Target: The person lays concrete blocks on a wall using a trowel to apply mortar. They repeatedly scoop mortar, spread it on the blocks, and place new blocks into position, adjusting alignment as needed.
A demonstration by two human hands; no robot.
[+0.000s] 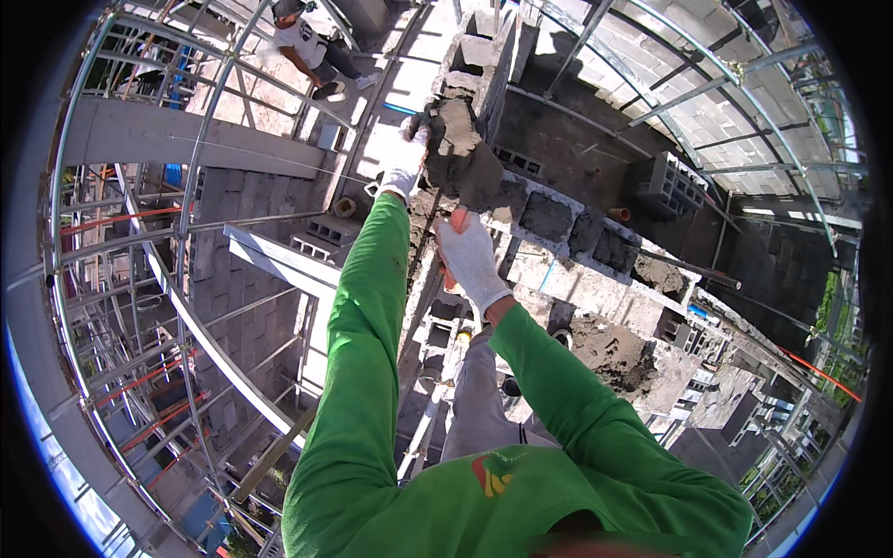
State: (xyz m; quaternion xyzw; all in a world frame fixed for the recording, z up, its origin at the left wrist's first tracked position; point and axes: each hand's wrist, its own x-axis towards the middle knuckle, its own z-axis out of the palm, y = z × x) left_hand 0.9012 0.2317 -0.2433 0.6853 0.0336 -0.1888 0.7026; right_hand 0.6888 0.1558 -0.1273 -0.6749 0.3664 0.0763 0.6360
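My right hand (pixel 468 256), in a white knit glove, is closed around the orange handle of a trowel. The trowel's grey blade (pixel 481 177) rests against wet mortar (pixel 456 130) heaped along the top of a concrete block wall (pixel 484 56). My left hand (pixel 406 166), also gloved, reaches forward to the left side of that mortar. Its fingertips are dark and blend with the mortar, so whether they grip anything is hidden. Both arms wear green sleeves.
More wall with mortar-filled cores (pixel 547 216) runs to the right. A mortar pile (pixel 614 349) lies near my right elbow. Loose hollow blocks (pixel 670 186) stand beyond the wall. Scaffold tubes (pixel 191 167) surround the left side. Another person (pixel 307 46) is at the far left.
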